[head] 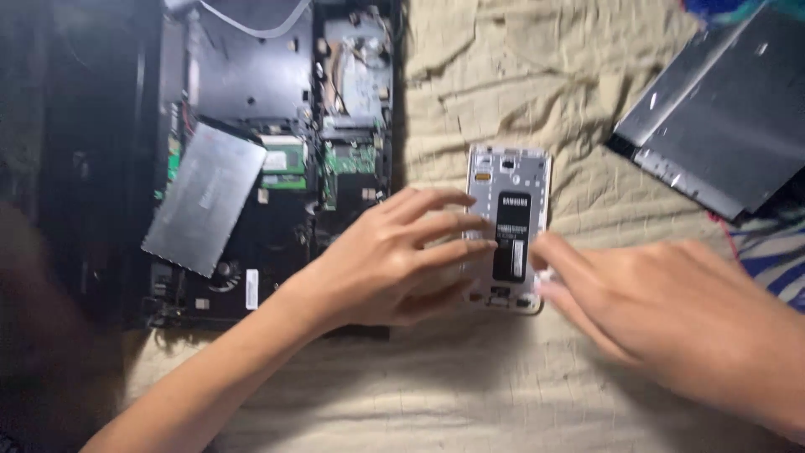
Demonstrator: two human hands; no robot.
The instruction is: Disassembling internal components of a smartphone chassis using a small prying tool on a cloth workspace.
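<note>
Lying on the crumpled beige cloth [503, 84], the thin, rigid white back-removed phone with its black battery [509, 226] is looking light and fragile, while the left hand [381, 260] is pressing open fingers on its left edge and the right hand [671, 315] is touching its lower right edge, neither clamped.

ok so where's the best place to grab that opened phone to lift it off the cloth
Probably by its long side edges, pinched from above. The phone lies flat, back up, cover off, on the rumpled cloth. The left hand already rests on its left edge and the right hand touches the lower right corner, so the upper half is free.
</note>
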